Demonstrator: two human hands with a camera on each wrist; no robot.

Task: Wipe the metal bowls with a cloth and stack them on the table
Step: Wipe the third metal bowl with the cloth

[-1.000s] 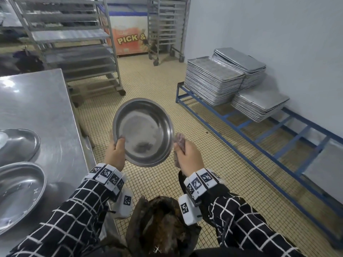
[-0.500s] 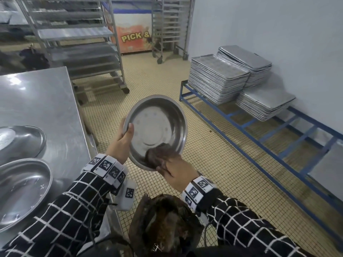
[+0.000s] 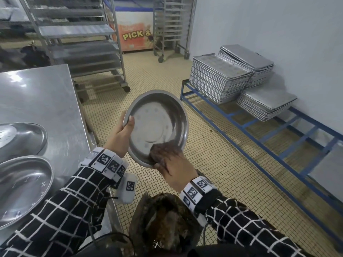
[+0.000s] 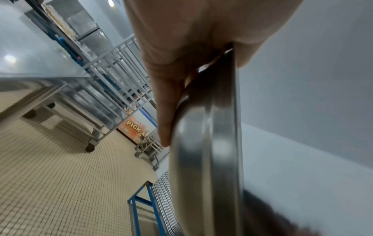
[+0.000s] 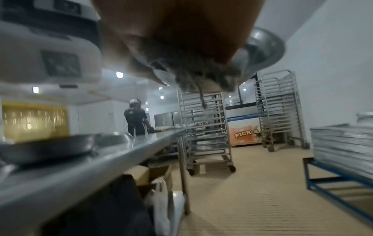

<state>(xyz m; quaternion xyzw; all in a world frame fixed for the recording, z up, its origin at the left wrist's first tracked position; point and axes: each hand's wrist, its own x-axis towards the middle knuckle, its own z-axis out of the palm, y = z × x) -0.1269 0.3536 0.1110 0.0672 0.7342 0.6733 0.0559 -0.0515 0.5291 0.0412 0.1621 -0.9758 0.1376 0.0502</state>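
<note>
A round, shallow stainless-steel bowl (image 3: 159,125) with a smooth, dull-shining inside is held in the air over the tiled floor, right of the steel table (image 3: 42,106). It is tilted so its open side faces the person. The left hand (image 3: 120,134) grips its left rim, thumb inside, fingers behind. The right hand (image 3: 174,167) clutches a crumpled, fuzzy dark brown cloth (image 3: 163,151) and presses it on the lower inner wall. Two more metal bowls (image 3: 22,184) sit on the table.
</note>
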